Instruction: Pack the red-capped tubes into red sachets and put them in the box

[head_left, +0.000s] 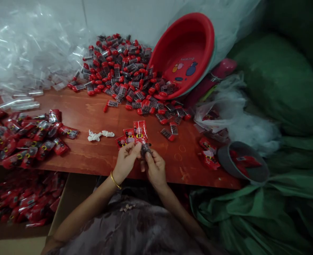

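Observation:
Close together above the table's front edge, my left hand (127,157) and my right hand (155,168) both grip one small clear container with dark contents (145,148). The fingertips of both hands are closed around it and cover part of it. Just beyond my fingers lie several flat red printed packets (135,132) on the wooden table (87,156). A crumpled white strip (100,135) rests to the left of them. Loose red-capped containers (169,131) with dark contents lie beyond my right hand.
A large heap of red-capped containers (119,67) spills from a tilted red basin (209,35). Filled red packets (34,138) are piled at left, above a cardboard box (71,191) of more. Clear plastic sleeves (21,102), a grey bowl (265,173) and green sacks (280,78) stand around.

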`<state>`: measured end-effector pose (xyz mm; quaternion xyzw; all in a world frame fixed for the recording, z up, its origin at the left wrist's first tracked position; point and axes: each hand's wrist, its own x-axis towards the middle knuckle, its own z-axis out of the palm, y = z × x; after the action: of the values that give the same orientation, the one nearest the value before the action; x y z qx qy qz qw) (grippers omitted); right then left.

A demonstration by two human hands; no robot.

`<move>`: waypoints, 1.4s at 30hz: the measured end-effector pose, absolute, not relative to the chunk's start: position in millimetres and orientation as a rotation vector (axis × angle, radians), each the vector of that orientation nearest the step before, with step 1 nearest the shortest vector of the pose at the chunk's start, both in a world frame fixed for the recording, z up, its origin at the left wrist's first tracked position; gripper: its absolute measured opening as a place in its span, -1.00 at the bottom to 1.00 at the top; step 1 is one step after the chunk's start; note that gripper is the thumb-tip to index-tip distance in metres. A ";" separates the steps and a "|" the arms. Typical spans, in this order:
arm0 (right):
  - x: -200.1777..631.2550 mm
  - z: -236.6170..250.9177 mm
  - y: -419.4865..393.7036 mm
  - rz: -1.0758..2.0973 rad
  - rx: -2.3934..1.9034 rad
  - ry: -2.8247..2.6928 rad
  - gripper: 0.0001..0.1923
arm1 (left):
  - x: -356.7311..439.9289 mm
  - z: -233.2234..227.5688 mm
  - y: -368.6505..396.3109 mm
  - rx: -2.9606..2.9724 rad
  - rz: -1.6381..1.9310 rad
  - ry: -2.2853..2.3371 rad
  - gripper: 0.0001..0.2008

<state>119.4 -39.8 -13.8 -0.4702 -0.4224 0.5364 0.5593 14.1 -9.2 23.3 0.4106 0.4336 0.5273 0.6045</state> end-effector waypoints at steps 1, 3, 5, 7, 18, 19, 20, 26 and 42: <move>121.5 -11.3 -38.9 1.261 -1.108 -1.017 -0.70 | 12.1 23.1 -7.3 0.964 1.220 0.986 -0.65; 123.6 -7.8 -37.9 1.236 -1.119 -1.045 -0.71 | 9.3 22.1 -4.3 1.016 1.183 0.987 -0.66; 122.8 -6.1 -37.9 1.178 -1.158 -1.057 -0.72 | 9.2 20.9 -4.7 1.062 1.168 1.043 -0.66; 120.4 -5.0 -38.4 1.106 -1.217 -1.059 -0.73 | 11.3 20.4 -8.6 1.099 1.199 1.123 -0.67; 119.9 -7.3 -38.8 1.166 -1.192 -1.111 -0.71 | 15.5 17.5 -7.2 0.853 1.183 0.994 -0.70; 120.2 -6.7 -38.8 1.138 -1.211 -1.128 -0.72 | 16.1 15.9 -6.7 0.847 1.156 0.960 -0.70; 120.4 -6.0 -38.7 1.109 -1.231 -1.137 -0.72 | 16.5 14.6 -6.7 0.841 1.128 0.924 -0.70; 122.1 -1.0 -33.7 1.203 -1.209 -1.178 -0.72 | 8.3 17.9 -6.5 0.720 1.099 0.875 -0.69; 105.7 -21.7 -10.4 0.712 -1.362 -1.445 -0.55 | -12.8 5.5 -26.2 0.526 0.970 0.864 -0.63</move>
<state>105.7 -10.4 -21.7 -0.5615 -0.5957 0.2937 0.4935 -12.8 -26.2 5.5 0.2421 0.3974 0.4461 0.7645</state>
